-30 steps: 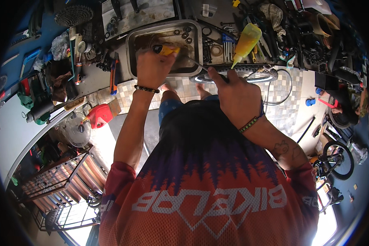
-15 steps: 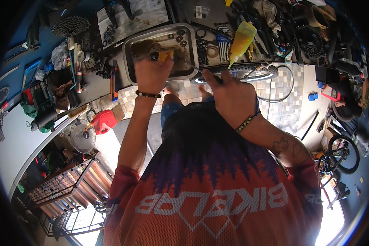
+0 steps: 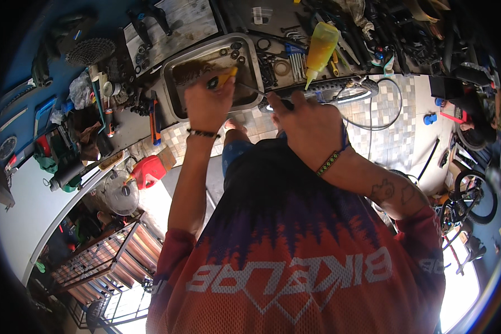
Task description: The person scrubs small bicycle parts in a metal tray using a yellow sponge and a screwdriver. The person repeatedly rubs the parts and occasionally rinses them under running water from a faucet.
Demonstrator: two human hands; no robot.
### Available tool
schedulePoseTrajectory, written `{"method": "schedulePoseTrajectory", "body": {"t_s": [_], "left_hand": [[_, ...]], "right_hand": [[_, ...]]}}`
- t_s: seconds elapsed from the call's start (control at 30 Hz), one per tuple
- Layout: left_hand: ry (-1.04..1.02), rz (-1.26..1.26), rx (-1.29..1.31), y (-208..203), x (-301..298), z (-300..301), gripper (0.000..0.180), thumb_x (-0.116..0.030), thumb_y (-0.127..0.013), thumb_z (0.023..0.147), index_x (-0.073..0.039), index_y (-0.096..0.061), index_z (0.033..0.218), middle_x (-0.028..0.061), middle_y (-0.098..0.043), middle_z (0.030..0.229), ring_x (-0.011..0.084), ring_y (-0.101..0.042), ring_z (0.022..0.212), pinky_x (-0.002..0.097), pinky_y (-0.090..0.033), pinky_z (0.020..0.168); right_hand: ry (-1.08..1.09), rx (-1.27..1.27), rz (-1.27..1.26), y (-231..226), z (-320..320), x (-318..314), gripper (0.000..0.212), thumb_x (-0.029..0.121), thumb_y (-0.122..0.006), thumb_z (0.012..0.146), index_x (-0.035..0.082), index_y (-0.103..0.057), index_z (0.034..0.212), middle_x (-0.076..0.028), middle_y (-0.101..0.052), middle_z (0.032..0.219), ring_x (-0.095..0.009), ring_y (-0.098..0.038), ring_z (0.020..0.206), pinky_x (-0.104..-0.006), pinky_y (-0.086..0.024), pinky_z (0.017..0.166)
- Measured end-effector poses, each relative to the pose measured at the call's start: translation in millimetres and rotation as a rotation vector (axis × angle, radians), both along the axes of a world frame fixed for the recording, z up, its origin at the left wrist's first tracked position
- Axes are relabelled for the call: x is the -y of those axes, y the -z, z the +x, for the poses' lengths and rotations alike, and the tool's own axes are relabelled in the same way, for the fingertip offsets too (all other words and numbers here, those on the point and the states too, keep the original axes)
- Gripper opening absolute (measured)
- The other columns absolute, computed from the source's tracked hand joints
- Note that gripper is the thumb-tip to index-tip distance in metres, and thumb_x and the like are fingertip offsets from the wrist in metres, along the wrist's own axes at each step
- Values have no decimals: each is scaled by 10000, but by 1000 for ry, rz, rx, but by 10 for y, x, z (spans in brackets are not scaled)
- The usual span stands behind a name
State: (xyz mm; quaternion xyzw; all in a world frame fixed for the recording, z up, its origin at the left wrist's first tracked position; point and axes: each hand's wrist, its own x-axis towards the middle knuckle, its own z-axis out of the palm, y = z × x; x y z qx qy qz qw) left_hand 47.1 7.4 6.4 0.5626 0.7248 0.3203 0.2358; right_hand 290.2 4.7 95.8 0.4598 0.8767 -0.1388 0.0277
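Observation:
My left hand (image 3: 209, 104) is closed around a yellow and black piece (image 3: 226, 77), whose kind I cannot make out, over the metal tray (image 3: 255, 60). Dark fluid and several small dark rings (image 3: 235, 54) lie in that tray. My right hand (image 3: 313, 123) grips the black handle of a tool (image 3: 252, 88), like a screwdriver; its thin metal shaft points left and meets or passes close to the yellow piece. The fingers hide most of both held things.
A squeeze bottle (image 3: 321, 49) of yellow fluid, wrenches (image 3: 298, 65) and a tape roll (image 3: 282, 68) lie on the bench right of the tray. Below its edge is a tyred wheel (image 3: 348, 92). An orange and blue cutter (image 3: 155, 119) lies left; a red jug (image 3: 148, 171) stands lower left.
The whole view has shifted a little, with bench things sitting higher and further left. Both hands keep their holds; the yellow piece is tilted slightly differently.

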Motion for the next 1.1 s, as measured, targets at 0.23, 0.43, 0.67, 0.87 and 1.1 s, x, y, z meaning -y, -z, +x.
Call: {"method": "schedulePoseTrajectory", "body": {"t_s": [0.23, 0.43, 0.67, 0.87, 1.1], "left_hand": [[10, 16, 3, -80, 24, -52, 185, -176, -877, 883, -108, -848, 1052, 161, -831, 917, 362, -817, 846, 423, -629, 834], [-61, -63, -22, -81, 170, -225, 173, -184, -875, 882, -115, -844, 1038, 160, -833, 964, 350, -819, 888, 418, -619, 851], [4, 101, -60, 5, 56, -137, 169, -226, -865, 896, -109, -848, 1017, 182, -811, 862, 391, -804, 818, 443, -632, 767], [24, 57, -148, 9, 184, -137, 181, -200, -863, 909, -73, -846, 1037, 145, -825, 910, 298, -809, 854, 404, -628, 801], [-34, -55, 4, -74, 125, -140, 174, -143, -859, 909, -66, -853, 1065, 174, -841, 928, 266, -843, 824, 348, -648, 774]], "right_hand": [[-25, -38, 40, 39, 27, 47, 441, 218, -703, 947, 110, -750, 1373, -101, -718, 952, -235, -779, 749, -369, -596, 592], [-5, -22, 34, 67, 56, 54, 391, 282, -710, 1007, 173, -732, 1382, -92, -711, 965, -240, -782, 775, -381, -604, 593], [-24, -57, 40, 50, 58, 36, 459, 210, -709, 931, 114, -760, 1377, -96, -713, 925, -234, -772, 757, -369, -589, 590], [-34, -38, 74, 54, 60, 46, 442, 230, -712, 935, 135, -772, 1362, -87, -711, 921, -227, -760, 741, -364, -579, 582], [-17, -17, 73, 32, 53, -42, 400, 298, -756, 928, 177, -782, 1309, -75, -704, 959, -228, -765, 780, -371, -594, 615]]}}
